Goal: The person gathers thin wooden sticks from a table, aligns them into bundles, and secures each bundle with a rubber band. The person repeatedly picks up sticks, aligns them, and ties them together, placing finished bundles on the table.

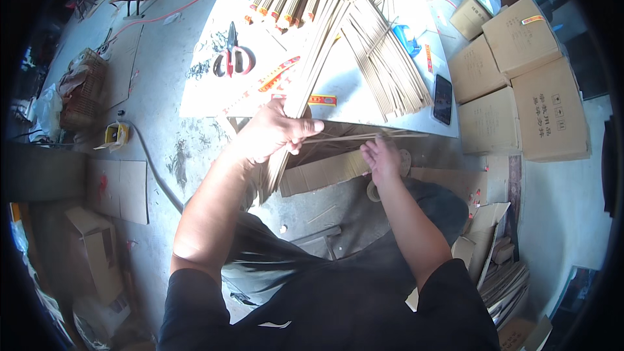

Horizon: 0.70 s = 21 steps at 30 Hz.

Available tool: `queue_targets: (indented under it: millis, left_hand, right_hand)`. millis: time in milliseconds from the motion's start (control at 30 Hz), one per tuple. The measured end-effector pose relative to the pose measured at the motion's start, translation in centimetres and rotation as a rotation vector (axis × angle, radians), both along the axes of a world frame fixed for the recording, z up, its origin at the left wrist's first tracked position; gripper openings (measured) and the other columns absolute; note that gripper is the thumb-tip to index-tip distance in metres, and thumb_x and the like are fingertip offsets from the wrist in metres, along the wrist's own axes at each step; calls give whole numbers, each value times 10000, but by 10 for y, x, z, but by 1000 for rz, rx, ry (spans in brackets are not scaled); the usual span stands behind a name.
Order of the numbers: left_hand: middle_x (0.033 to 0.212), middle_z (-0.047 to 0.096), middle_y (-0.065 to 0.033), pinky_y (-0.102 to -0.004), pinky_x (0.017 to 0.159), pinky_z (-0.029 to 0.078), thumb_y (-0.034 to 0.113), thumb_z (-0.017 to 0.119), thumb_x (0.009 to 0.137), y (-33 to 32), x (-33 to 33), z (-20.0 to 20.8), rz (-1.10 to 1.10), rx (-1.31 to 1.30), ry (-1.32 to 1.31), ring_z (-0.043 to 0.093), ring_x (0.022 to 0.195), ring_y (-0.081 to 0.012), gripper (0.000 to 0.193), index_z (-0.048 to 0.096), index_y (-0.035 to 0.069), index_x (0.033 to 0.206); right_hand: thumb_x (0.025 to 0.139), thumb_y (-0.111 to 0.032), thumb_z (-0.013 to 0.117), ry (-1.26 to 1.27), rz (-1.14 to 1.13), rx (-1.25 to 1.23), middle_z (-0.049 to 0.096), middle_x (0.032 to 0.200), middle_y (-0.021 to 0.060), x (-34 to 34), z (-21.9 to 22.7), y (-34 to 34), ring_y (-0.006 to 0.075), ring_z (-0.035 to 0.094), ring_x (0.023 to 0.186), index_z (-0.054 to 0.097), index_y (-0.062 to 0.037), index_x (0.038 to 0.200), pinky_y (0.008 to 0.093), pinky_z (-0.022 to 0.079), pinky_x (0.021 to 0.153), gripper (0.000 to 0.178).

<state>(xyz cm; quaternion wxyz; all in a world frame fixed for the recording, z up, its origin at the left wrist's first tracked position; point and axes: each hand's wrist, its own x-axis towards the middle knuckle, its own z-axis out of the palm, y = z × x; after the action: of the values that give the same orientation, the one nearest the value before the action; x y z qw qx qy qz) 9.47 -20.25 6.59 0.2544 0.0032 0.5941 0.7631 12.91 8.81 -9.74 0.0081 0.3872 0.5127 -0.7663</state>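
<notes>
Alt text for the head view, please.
A person's left hand grips a bundle of long thin sticks across a white table's near edge; the right hand is apart, to its right. Scissors, a loose stick pile and a phone lie on top.

- Long bundle of thin sticks (320,52): plain pale tan
- Fanned pile of thin sticks (383,58), right: same tan
- Flat paper strips (281,74), left: red patterned with yellow
- Scissors (230,53), far left: dark blades, reddish handles
- Flat tabletop (201,105): white
- Rectangular phone (442,99), right: black
- Cardboard boxes (549,107), right: brown, dark-printed
- Short-sleeved shirt (364,312), near: black
</notes>
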Motion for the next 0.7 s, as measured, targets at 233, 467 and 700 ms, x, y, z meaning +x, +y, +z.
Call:
queue_targets:
  millis: [233, 467, 700]
  left_hand:
    - [704, 580, -16, -236, 476, 427, 116, 822, 885, 21, -1, -2, -128, 100, -34, 535, 541, -86, 226, 636, -1, 938]
    - [680, 550, 0, -242, 488, 432, 164, 839, 873, 45, -4, -7, -209, -6, -65, 535, 538, -87, 289, 583, 32, 855]
    - [638, 535, 14, -237, 481, 424, 150, 792, 918, 65, -16, -22, -106, -64, -71, 510, 515, -80, 263, 574, 52, 809]
  right_hand:
    - [1034, -142, 614, 514, 377, 370, 712, 937, 57, -21, 104, -45, 99, 670, 767, 643, -12, 1094, 226, 516, 652, 146]
    - [877, -31, 787, 1019, 428, 541, 642, 916, 51, -79, 196, -58, 79, 599, 738, 569, -15, 1067, 229, 503, 607, 290]
    - [790, -36, 803, 991, 349, 959, 577, 764, 64, -97, 185, -50, 182, 573, 623, 695, -77, 949, 323, 458, 529, 196]
